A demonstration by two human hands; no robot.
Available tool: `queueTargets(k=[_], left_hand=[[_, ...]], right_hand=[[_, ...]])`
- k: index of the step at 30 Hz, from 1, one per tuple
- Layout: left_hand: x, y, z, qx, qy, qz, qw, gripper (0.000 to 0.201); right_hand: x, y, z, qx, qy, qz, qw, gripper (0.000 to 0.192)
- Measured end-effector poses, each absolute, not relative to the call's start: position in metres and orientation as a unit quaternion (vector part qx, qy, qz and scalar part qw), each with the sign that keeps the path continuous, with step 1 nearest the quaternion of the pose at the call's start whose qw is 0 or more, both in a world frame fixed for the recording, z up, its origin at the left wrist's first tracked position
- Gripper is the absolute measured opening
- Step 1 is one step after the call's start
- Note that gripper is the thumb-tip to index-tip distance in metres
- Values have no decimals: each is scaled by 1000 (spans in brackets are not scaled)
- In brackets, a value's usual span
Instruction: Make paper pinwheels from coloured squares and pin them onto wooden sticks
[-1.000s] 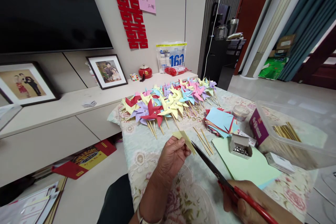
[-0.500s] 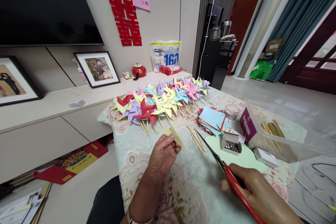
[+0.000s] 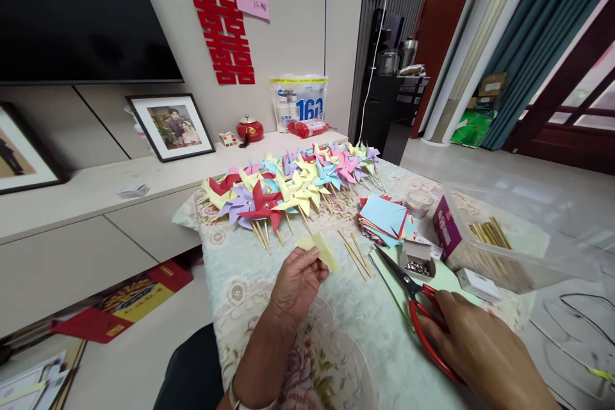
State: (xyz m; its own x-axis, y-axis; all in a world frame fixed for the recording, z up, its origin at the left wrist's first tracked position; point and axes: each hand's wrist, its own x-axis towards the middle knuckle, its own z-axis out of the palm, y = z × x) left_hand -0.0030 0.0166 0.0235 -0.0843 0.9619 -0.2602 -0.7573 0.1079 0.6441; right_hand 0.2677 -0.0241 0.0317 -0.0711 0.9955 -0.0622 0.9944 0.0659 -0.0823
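In the head view, a folded yellow paper [image 3: 319,248] was pinched between thumb and fingertips of the left hand [image 3: 295,283], held a little above the worktop [image 3: 355,333] and just in front of the pinwheels [image 3: 288,189]. The right hand [image 3: 473,343] was laid over the red handles of the scissors [image 3: 413,298], whose blades lay shut and flat on a green sheet [image 3: 444,275], pointing toward the sticks [image 3: 355,253]; whether the fingers were threaded through the loops or only resting on them could not be told, so that grip was judged to be closed loosely about the handles at most. A small box of pins [image 3: 417,261] stood open just beside the blade tips, with a paper stack [image 3: 384,218] and a round tin [image 3: 419,202] behind it, and a clear tub [image 3: 500,237] of sticks to the right. The pin box was judged the likeliest trouble: it could be tipped and the pins scattered if the scissors were slid or swung forward. The loose sticks could be knocked off the worktop edge by the same sweep. The yellow paper, being held only at one corner, could be creased or dropped if the pinch were slackened.
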Motion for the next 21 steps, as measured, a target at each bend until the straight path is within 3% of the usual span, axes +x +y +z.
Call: queueTargets(k=[9, 16, 21], left_hand=[[3, 18, 20, 227, 401, 633, 621, 25], [8, 18, 18, 295, 444, 613, 583, 18], [9, 18, 23, 344, 474, 580, 566, 16]], right_hand=[[269, -30, 32, -653, -753, 41, 70, 27], [199, -6, 80, -518, -789, 245, 220, 23], [160, 31, 66, -505, -710, 342, 352, 25]])
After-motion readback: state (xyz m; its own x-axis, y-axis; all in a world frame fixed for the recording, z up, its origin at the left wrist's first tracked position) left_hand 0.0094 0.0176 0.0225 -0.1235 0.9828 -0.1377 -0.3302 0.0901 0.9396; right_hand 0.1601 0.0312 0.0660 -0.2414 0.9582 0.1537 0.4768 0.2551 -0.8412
